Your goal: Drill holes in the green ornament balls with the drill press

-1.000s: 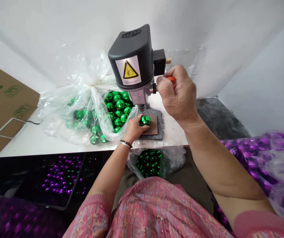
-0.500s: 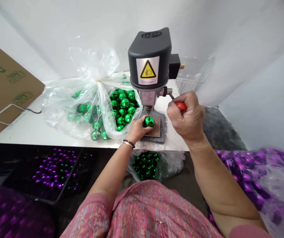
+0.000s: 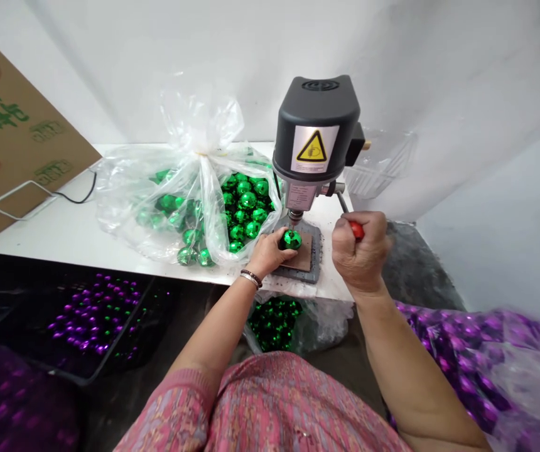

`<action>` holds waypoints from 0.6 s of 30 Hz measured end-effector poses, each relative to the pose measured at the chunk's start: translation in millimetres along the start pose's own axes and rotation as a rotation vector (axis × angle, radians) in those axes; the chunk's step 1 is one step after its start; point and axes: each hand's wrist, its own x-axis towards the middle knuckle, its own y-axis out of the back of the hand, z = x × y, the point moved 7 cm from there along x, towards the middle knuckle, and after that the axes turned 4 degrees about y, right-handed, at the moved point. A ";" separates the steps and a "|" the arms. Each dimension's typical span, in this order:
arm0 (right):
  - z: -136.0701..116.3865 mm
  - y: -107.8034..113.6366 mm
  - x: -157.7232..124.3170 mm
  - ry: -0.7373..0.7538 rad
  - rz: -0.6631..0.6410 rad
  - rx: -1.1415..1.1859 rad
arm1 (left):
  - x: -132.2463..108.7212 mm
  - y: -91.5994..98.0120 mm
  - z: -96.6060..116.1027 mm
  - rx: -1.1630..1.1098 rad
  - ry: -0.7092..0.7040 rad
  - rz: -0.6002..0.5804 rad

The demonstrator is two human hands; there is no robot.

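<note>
One green ball [image 3: 291, 239] is pinched in the left hand [image 3: 267, 254] fingers under the drill bit [image 3: 294, 218], with the right hand [image 3: 360, 251] fingers clenched on the red lever [image 3: 357, 230]. That slick ball could spin loose, and the fingertips look too near the bit.

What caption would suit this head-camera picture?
Left hand steadies a green bauble under a small bench drill while right hand grips its red-knobbed lever.

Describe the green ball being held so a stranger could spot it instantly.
Find the black drill press on the white table. Under its bit sits one shiny green ball, pinched by the left hand. Unlike the other green balls, it is not inside a plastic bag.
</note>
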 end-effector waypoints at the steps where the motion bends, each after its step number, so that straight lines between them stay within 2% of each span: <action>1: 0.4 -0.1 -1.3 0.002 0.019 -0.008 | -0.2 0.1 -0.2 0.010 -0.006 0.001; 6: 4.0 -2.6 -7.5 0.005 0.085 0.018 | -0.8 -0.4 -0.5 0.095 -0.014 -0.009; 12: 7.8 -6.3 -18.5 -0.002 0.094 0.050 | -1.8 2.1 -0.6 0.037 0.017 0.021; 15: 2.1 -2.0 -1.1 -0.029 0.115 0.048 | -0.4 0.8 -0.5 0.054 0.015 0.012; 18: -3.6 2.3 36.9 -0.124 0.095 0.076 | -3.3 -1.5 0.7 0.027 0.000 -0.022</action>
